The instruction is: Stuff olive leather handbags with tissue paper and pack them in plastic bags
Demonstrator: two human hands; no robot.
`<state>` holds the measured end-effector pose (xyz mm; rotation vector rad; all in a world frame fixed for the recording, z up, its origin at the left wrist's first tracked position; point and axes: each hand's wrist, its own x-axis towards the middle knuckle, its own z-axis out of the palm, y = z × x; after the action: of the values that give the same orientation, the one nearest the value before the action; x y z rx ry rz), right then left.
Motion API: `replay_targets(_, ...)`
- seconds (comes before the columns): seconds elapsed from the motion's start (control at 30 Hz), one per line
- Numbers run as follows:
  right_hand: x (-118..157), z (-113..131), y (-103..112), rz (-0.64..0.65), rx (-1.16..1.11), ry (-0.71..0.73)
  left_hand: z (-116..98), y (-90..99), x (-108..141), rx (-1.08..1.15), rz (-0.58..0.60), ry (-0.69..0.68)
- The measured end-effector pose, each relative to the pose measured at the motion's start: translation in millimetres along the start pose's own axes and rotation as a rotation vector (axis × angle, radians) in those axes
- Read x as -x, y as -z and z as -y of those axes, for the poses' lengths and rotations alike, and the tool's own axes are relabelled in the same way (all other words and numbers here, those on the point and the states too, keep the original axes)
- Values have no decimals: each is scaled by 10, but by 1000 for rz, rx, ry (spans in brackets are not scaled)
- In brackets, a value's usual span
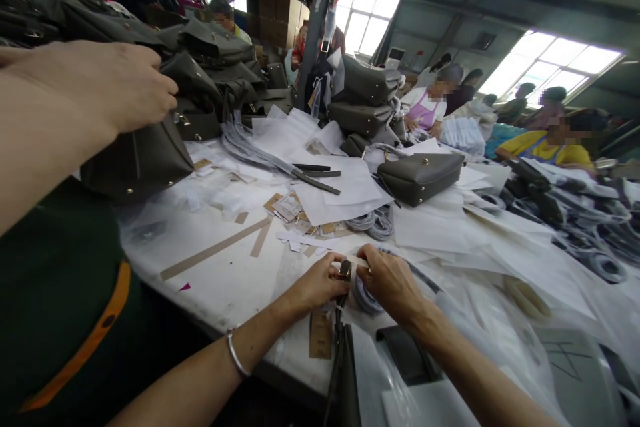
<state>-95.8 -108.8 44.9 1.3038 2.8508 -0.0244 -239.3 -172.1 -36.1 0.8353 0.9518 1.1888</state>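
Note:
My left hand (325, 283), with a bracelet on its wrist, grips a dark strap end with a gold-coloured metal fitting (345, 269). The strap runs down to a dark grey-green bag (342, 373) standing on edge below. My right hand (393, 283) is closed beside it, pinching a thin pale strip (356, 260) that reaches across to the strap end. The fingertips are partly hidden. A brown card tag (321, 335) hangs just left of the bag. Behind my right hand lies a wrapped strap coil (367, 297).
A co-worker's hand (95, 83) is over a dark bag (140, 157) at left. White sheets (345, 180), wrapped straps (265, 157) and tags (287, 207) cover the white table (210, 293). A finished-looking bag (423, 177) stands beyond. Plastic film (500, 327) spreads at right.

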Motion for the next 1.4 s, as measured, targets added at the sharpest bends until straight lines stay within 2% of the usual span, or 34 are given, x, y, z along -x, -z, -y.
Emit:
replay_targets(0.1, 72, 47, 15, -16, -66, -20, 17, -40, -6, -8, -93, -41)
replay_targets(0.2, 78, 37, 24, -11, -66, -67, 18, -78, -20, -73, -115, -84)
replay_targets(0.33, -3, -26, 49, 27, -39, -109, 23, -121, 6, -291, -190, -169)
replay_targets(0.47, -66, -15, 83, 86, 49, -106, 63, -149, 44, -537, -270, -232)
replay_targets(0.63, -77, 72, 63, 140, 211, -109, 130, -180, 36, -628, -319, -237)
replay_targets(0.87, 18, 227, -30, 73, 290, -25, 68, -169, 34, -442, -303, -239)
replay_targets(0.97, 71, 287, -68, 82, 283, 106, 48, -135, 68, -434, -287, -282)
replay_targets(1.07, 80, 247, -83, 110, 273, 269, 67, -106, 66, -397, -236, -304)
replay_targets(1.17, 84, 119, -78, 158, 206, 288, 79, -92, 11, -275, -251, -199)
replay_targets(1.27, 110, -28, -98, 122, 123, 143, 46, -71, -10, -135, -245, -33)
replay_targets(1.4, 124, -153, -130, 30, 79, -4, -14, -13, 114, -156, -34, 113)
